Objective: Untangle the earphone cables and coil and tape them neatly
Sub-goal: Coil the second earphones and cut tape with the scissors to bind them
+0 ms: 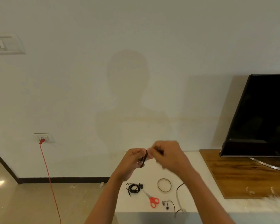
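My left hand holds a small black coil of earphone cable up above the white counter. My right hand is blurred, right beside the coil, with its fingers pinched at the coil's top. On the counter below lie a coiled black earphone, a roll of clear tape, red-handled scissors and another earphone with loose cable trailing over the front edge.
A black TV stands on a wooden board at the right. A red cable hangs from a wall socket at the left down to the floor.
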Available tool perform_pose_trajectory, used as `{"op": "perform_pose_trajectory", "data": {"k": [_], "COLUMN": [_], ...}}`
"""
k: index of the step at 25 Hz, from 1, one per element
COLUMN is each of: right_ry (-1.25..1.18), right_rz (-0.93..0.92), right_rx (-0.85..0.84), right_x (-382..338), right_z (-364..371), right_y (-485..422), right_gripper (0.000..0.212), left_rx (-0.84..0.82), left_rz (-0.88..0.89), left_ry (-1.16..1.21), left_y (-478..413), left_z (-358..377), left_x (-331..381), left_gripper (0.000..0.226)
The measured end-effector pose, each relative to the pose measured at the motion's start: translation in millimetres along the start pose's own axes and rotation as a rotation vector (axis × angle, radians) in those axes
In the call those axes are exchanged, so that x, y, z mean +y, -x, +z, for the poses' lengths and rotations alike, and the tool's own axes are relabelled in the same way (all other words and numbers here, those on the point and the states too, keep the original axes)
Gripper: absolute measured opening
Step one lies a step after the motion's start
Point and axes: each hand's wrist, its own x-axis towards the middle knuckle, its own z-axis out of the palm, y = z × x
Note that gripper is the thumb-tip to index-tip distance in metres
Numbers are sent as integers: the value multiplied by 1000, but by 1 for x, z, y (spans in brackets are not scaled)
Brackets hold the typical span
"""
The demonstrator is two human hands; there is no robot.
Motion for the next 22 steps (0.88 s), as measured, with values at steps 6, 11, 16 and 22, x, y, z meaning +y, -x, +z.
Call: {"op": "perform_pose_trajectory", "data": {"k": [6,11,16,22], "right_ry": [-442,-347,-6,-244], "right_rz": [228,255,-52,37], "right_rx": [50,-171,78,184], "right_x": [49,44,-6,20], "right_z": [28,71,0,-11], "right_y": [-37,47,19,-60], "right_gripper": [25,36,27,9], "left_rx": [-13,249,25,-18], "left_rz": [42,216,117,10], "left_ry": [542,445,-187,445], "left_y": [4,-15,-4,15], "left_z": [20,-8,-12,17], "left_x": [30,36,16,24], "left_gripper": [38,30,37,37]}}
